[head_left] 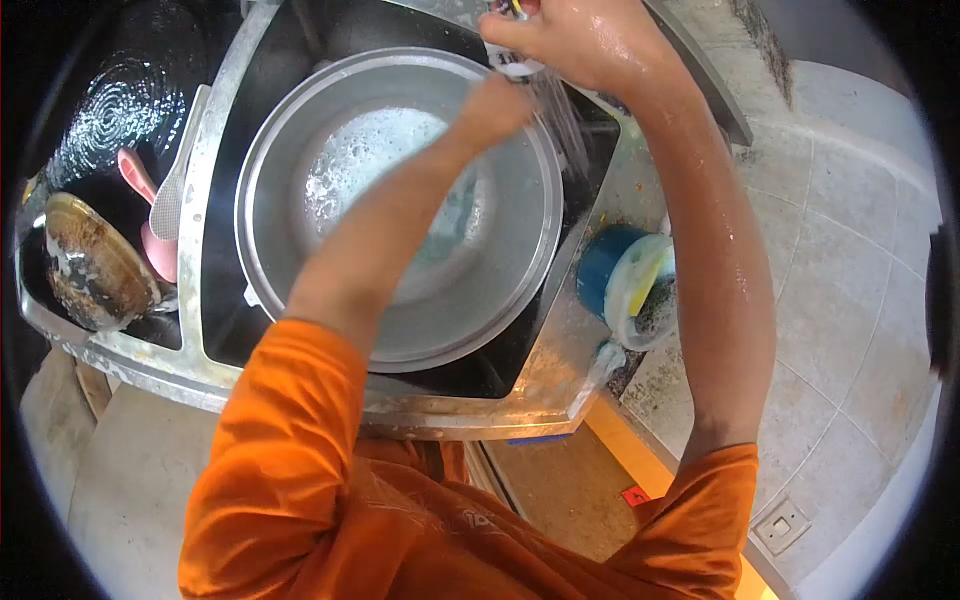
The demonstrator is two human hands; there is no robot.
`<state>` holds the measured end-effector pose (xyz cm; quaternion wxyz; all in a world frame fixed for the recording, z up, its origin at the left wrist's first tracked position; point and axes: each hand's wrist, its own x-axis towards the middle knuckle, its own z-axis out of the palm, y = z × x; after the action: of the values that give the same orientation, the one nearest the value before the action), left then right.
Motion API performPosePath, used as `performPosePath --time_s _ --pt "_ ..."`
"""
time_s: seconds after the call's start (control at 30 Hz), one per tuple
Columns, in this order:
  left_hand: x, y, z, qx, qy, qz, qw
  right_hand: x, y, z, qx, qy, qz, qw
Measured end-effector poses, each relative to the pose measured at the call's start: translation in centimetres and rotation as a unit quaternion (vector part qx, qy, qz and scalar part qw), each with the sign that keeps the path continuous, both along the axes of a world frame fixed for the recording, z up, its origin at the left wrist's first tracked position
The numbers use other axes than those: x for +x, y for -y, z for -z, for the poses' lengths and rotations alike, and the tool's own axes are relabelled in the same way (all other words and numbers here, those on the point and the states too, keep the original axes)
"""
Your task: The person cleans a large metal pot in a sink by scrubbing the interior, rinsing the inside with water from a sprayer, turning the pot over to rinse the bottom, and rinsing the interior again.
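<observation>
A large round aluminium pot stands in the right sink basin, with sudsy water at its bottom. My left hand reaches across the pot to its upper right rim; it is blurred and its fingers do not show clearly. Just above, my right hand is closed on a small white container with dark print, partly cut off by the top edge. Streaks of water fall beside both hands, past the pot's right rim. Wet drops shine on my right forearm.
The left basin holds rippling water, a scorched brown pan, a pale rice paddle and a pink utensil. On the right ledge are a blue tub and a pale container with a yellow sponge and a scourer.
</observation>
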<state>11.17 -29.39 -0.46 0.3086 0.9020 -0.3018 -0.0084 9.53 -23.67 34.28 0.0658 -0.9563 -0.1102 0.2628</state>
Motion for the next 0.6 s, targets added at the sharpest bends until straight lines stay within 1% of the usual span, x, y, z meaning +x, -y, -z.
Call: performPosePath --time_s 0.03,0.07,0.1,0.13,0.17,0.2,0.23,0.27,0.3,0.33,0.37,0.4,0.43,0.5,0.57,0.6 --pt "-0.9 1.6 1.8 -0.027 0.04 0.001 0.999 0.3 0.2 0.8 -0.01 0.005 0.018 1.0" --pt "-2.5 5.4 3.8 -0.026 0.126 0.06 0.99 2.2 2.7 5.3 0.047 0.119 -0.106 0.986" --pt "-3.6 6.1 1.9 -0.022 0.13 0.049 0.99 3.6 4.1 8.1 0.105 0.226 -0.229 0.941" --pt "-5.3 6.1 -0.1 -0.008 0.117 0.159 0.98 3.7 3.8 8.4 0.061 0.249 -0.242 0.936" --pt "-5.9 4.8 -1.0 0.007 0.098 0.268 0.958 3.6 3.4 8.5 0.073 0.251 -0.252 0.932" --pt "-5.2 3.0 -0.9 0.013 0.091 0.262 0.961 3.2 3.3 8.5 0.126 0.274 -0.215 0.929" --pt "-3.9 1.1 -0.7 -0.084 0.026 0.11 0.99 2.9 3.4 8.8 0.175 0.296 -0.175 0.922" --pt "-1.8 -1.0 -0.7 -0.177 -0.034 -0.047 0.983 2.7 3.6 9.7 0.203 0.3 -0.16 0.918" --pt "0.8 -5.1 -0.7 -0.133 -0.042 -0.115 0.983 2.3 3.6 11.0 0.21 0.299 -0.16 0.917" --pt "2.5 -9.7 -0.7 -0.004 -0.031 -0.132 0.991 2.0 3.5 12.4 0.327 0.253 -0.108 0.904" --pt "2.7 -14.1 0.2 -0.064 -0.023 -0.168 0.983 1.7 3.0 13.0 0.439 0.203 -0.054 0.874" --pt "2.6 -17.5 0.0 0.115 -0.004 -0.162 0.98 0.9 2.4 12.7 0.418 0.207 -0.06 0.882" --pt "0.9 -20.3 -1.9 0.171 -0.046 -0.195 0.965 0.4 2.0 13.3 0.426 0.208 -0.056 0.879" --pt "-3.2 -24.3 -2.3 0.126 -0.041 -0.288 0.949 -0.5 1.2 14.9 0.481 0.174 0.006 0.859" --pt "-6.6 -26.2 -3.3 0.162 -0.133 -0.386 0.898 -1.7 0.0 14.6 0.471 0.191 -0.007 0.861" --pt "-7.0 -26.0 -3.3 0.16 -0.132 -0.385 0.899 -2.1 -0.6 14.5 0.44 0.235 0.013 0.867"
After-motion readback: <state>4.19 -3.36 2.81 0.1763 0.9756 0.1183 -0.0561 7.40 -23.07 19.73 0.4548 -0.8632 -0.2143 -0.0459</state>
